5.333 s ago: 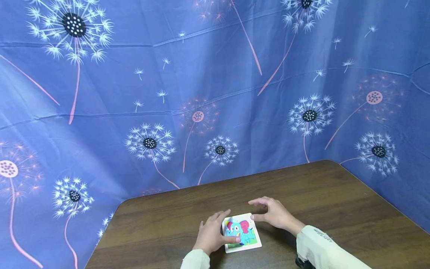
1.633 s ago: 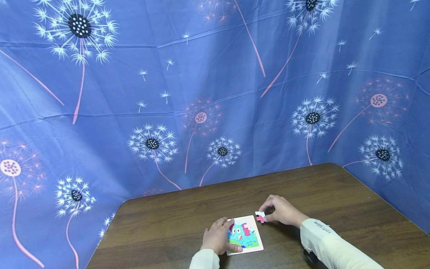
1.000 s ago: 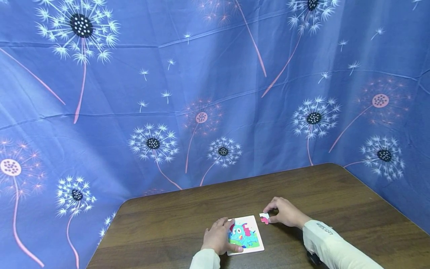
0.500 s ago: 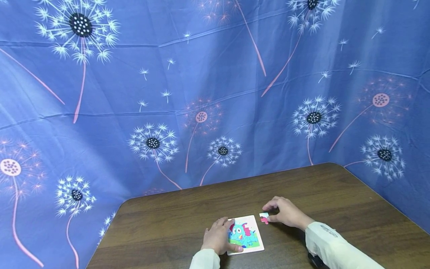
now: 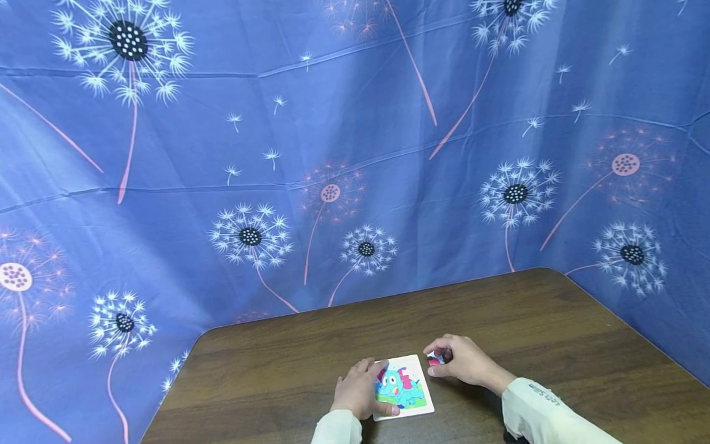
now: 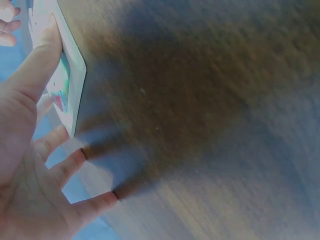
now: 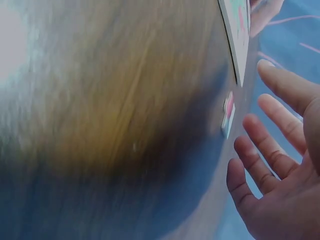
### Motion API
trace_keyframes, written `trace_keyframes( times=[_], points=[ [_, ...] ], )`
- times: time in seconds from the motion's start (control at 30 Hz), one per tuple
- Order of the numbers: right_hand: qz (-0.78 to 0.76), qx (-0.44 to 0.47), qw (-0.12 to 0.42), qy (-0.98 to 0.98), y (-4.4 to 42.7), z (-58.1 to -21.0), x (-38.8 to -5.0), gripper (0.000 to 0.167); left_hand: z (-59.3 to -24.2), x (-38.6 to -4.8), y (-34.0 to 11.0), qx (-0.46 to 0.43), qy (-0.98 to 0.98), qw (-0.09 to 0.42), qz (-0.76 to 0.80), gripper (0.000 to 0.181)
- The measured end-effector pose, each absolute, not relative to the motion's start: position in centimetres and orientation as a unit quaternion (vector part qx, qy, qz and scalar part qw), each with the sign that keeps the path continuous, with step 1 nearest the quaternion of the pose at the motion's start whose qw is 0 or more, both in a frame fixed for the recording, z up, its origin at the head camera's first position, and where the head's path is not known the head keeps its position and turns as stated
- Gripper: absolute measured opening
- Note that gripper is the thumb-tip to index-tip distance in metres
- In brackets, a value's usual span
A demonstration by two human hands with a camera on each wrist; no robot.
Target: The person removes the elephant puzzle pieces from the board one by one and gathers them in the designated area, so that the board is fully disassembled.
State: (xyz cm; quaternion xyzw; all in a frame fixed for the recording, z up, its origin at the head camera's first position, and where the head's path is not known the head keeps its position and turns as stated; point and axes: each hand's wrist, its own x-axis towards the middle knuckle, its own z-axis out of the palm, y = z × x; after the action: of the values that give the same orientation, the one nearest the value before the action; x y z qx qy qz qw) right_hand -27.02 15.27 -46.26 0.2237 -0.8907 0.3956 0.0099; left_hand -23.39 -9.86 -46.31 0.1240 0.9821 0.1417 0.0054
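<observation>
A square picture puzzle (image 5: 403,388) with a blue elephant lies on the brown table. My left hand (image 5: 357,390) rests over its left side, thumb on the lower edge and fingertips at the upper left. In the left wrist view, the thumb of my left hand (image 6: 37,120) lies on the puzzle's frame (image 6: 76,95). My right hand (image 5: 465,362) is over a small white and pink puzzle piece (image 5: 436,361) just right of the puzzle, thumb and fingers apart. The right wrist view shows the piece (image 7: 228,115) flat on the table, with my right hand (image 7: 280,150) beside it, not gripping it.
The brown wooden table (image 5: 288,364) has a curved back edge. Behind it hangs a blue cloth (image 5: 388,154) with a dandelion print. Both forearms wear pale sleeves (image 5: 540,407).
My right hand has shifted slightly left and toward me, over the piece, and its fingers now partly cover it. Earlier the piece was moved away from the puzzle's right edge. My left hand stays in place.
</observation>
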Motion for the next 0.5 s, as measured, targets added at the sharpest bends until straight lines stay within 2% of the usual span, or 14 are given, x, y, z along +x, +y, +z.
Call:
trace_keyframes(
  times=[0.5],
  points=[
    [0.383,0.251,0.017,-0.889,13.2,-46.3,-25.8,0.028,-45.8,-23.4,-9.7,0.106,0.984,0.040,0.140,0.082]
  ],
)
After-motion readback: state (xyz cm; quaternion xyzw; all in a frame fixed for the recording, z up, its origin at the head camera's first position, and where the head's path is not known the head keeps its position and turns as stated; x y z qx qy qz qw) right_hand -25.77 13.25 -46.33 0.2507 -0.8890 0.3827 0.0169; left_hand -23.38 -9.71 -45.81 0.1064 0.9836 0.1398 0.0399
